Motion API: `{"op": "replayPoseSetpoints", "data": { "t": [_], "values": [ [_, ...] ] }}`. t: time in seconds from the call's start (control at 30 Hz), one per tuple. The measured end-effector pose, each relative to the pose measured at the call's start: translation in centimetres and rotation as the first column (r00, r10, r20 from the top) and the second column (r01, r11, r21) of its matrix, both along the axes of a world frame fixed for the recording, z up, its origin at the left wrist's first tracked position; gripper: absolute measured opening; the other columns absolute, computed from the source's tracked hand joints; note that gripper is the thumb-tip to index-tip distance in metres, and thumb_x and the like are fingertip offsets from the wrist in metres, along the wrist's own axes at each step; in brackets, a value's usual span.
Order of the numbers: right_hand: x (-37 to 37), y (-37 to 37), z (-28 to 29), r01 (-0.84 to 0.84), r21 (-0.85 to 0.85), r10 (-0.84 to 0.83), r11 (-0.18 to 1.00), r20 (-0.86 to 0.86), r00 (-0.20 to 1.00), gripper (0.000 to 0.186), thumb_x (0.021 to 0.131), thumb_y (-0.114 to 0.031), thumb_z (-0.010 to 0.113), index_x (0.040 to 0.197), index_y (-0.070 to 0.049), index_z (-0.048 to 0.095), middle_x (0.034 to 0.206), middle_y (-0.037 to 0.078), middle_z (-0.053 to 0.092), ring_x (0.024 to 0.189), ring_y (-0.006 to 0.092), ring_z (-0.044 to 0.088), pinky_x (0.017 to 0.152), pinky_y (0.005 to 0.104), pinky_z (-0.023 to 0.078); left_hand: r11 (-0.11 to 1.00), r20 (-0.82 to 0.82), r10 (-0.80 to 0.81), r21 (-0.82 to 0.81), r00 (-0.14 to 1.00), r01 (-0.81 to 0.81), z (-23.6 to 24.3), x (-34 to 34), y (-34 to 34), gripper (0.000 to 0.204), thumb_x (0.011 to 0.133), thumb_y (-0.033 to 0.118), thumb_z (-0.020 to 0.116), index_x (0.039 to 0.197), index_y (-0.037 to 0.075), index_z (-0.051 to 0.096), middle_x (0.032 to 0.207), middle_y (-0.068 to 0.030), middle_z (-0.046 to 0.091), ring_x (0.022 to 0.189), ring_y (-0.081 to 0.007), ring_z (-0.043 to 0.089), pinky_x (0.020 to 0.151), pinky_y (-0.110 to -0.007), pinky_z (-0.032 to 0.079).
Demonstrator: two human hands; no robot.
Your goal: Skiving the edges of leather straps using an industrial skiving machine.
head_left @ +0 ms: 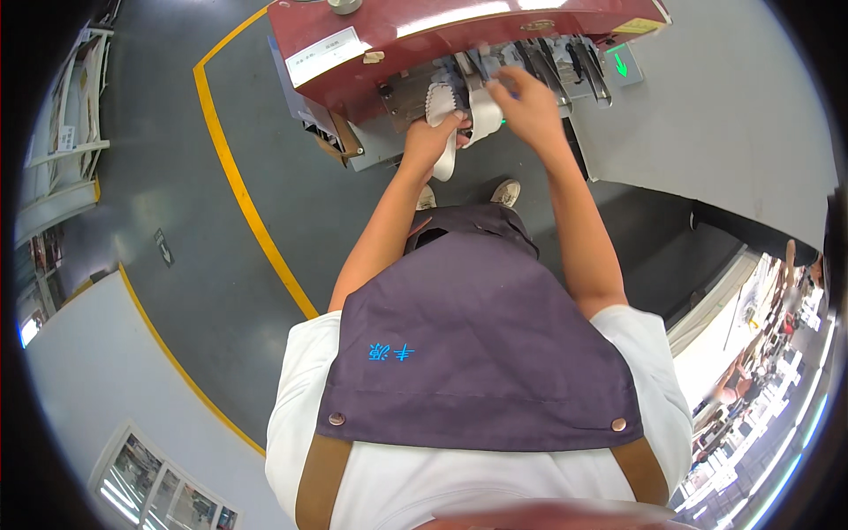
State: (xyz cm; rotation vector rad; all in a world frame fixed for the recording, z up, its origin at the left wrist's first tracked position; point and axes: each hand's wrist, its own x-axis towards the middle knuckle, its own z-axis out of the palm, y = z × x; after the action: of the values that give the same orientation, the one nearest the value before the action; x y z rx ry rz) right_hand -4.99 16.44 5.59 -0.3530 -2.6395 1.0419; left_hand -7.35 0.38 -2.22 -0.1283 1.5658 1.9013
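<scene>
My left hand (433,143) is closed round a white, sole-shaped shoe piece (439,102) with a scalloped edge at its upper end. The piece hangs below my fingers, in front of the red machine. Beside it, a curved white band (484,117) reaches up to the metal parts under the machine's front. I cannot tell if the band and the sole-shaped piece are joined. My right hand (528,104) has its fingers bent in at the band's upper right edge and seems to pinch it; the fingertips are partly hidden.
The red machine (424,49) spans the far side, with metal guides (546,71) beneath its front. A cardboard box (346,137) sits at its left end. A light panel (707,115) stands at the right. Yellow lines (238,181) mark the grey floor; white shelves (66,146) line the left.
</scene>
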Motion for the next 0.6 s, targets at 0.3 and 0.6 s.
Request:
{"op": "replayPoseSetpoints", "data": {
  "t": [0.3, 0.6],
  "values": [
    [10.5, -3.8, 10.5, -0.38, -0.667, 0.0, 0.641, -0.495, 0.869, 0.03, 0.096, -0.016, 0.044, 0.07, -0.003, 0.051, 0.057, 0.007, 0.048, 0.051, 0.0139, 0.048, 0.042, 0.0249, 0.038, 1.0, 0.074, 0.0, -0.02, 0.997, 0.002, 0.4, 0.4, -2.6, 0.032, 0.085, 0.025, 0.063, 0.101, -0.002, 0.064, 0.091, -0.0115, 0.069, 0.07, -0.0157, 0.065, 0.062, -0.028, 0.051],
    [12.1, -1.4, 22.5, -0.975, -0.204, 0.29, -0.086, -0.941, 0.171, 0.015, 0.078, 0.006, 0.047, 0.076, -0.007, 0.054, 0.057, 0.005, 0.056, 0.042, 0.0151, 0.053, 0.036, 0.0257, 0.041, 0.997, 0.075, -0.031, -0.075, 0.997, 0.036, 0.7, 1.5, -3.1, 0.03, 0.085, 0.024, 0.062, 0.1, -0.002, 0.064, 0.092, -0.0117, 0.069, 0.07, -0.0166, 0.065, 0.062, -0.028, 0.052]
  ]
}}
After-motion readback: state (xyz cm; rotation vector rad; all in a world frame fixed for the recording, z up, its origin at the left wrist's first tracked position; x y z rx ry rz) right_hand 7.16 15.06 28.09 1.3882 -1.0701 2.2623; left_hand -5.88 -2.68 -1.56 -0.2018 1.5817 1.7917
